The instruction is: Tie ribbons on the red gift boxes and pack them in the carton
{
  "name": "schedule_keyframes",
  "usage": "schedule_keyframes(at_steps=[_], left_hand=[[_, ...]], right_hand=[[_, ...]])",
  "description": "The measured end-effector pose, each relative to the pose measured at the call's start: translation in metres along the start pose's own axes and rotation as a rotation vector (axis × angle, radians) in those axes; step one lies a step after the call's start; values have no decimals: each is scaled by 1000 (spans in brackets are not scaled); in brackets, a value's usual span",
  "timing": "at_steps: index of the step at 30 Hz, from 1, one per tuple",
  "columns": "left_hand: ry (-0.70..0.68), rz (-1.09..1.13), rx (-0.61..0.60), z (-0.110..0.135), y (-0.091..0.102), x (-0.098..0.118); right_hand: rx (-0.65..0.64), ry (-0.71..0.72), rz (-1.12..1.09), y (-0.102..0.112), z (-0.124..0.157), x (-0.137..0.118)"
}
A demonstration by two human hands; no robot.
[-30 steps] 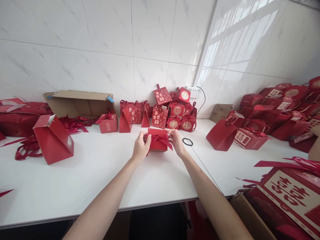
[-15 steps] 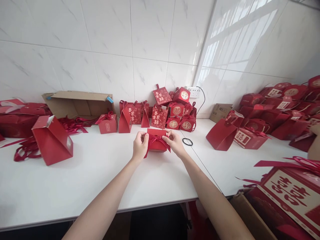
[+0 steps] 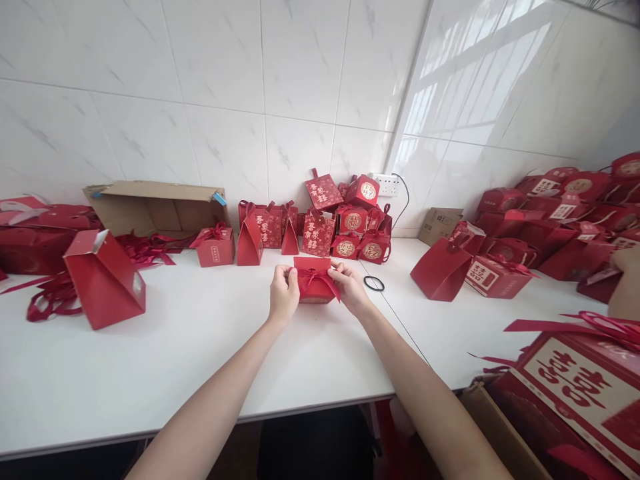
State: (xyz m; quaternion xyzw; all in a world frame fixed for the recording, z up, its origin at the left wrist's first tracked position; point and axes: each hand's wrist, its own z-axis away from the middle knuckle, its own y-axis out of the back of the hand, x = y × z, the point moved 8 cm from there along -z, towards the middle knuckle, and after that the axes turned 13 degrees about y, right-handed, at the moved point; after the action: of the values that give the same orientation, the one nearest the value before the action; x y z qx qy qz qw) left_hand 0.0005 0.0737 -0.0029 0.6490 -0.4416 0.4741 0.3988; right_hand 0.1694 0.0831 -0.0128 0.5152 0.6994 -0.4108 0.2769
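Both grips are narrow: the left grip (image 3: 286, 292) is closed on the left side of the ribbon (image 3: 313, 276), and the right grip (image 3: 347, 283) pinches its right side between thumb and forefinger. Whether either holds a loop or a tail is hard to tell. The box (image 3: 316, 292) sits between the two grips, seemingly resting on the worktop (image 3: 210, 373).

The step in hand looks like tightening or evening the bow across the box front. The next move would call for an even sideways pull, keeping the knot centred and the card uncreased.

The box's broad front faces the wearer, its flap (image 3: 305, 263) standing up on the far side. The ribbon runs sideways, grip to grip; the box's own long axis cannot be told, as the grips hide its ends.

Beyond the grips stand patterned boxes (image 3: 317, 233); just right of the right grip lies a black ring (image 3: 374, 283).
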Motion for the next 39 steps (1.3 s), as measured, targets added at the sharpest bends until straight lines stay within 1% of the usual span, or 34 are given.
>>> schedule_keyframes(at_steps=[7, 9, 12, 14, 18, 21, 25, 28, 30, 34, 37, 39], left_hand=[[4, 55, -23, 0, 1, -1], [4, 75, -33, 0, 1, 0], [0, 112, -50, -1, 0, 2], [3, 132, -75, -2, -1, 3], [43, 105, -145, -5, -6, 1], [48, 85, -170, -6, -8, 0], [25, 72, -159, -5, -7, 2], [33, 121, -179, -3, -7, 2], [64, 157, -168, -5, -5, -1], [120, 140, -82, -11, 1, -6], [115, 107, -75, -12, 1, -4], [93, 95, -71, -10, 2, -1]], right_hand=[[-27, 16, 78, 2, 1, -2], [-46, 24, 136, 2, 1, -5], [-107, 29, 261, 1, 3, -8], [-155, 21, 304, 0, 4, -8], [-230, 17, 286, -1, 4, -10], [-280, 11, 275, 0, 4, -10], [-370, -16, 254, -1, 5, -12], [-399, -35, 271, -3, 7, -12], [-400, -36, 336, -5, 8, -11], [-351, -32, 504, -8, 11, -5], [-355, -23, 540, -11, 13, -3], [-362, 11, 578, -13, 13, -2]])
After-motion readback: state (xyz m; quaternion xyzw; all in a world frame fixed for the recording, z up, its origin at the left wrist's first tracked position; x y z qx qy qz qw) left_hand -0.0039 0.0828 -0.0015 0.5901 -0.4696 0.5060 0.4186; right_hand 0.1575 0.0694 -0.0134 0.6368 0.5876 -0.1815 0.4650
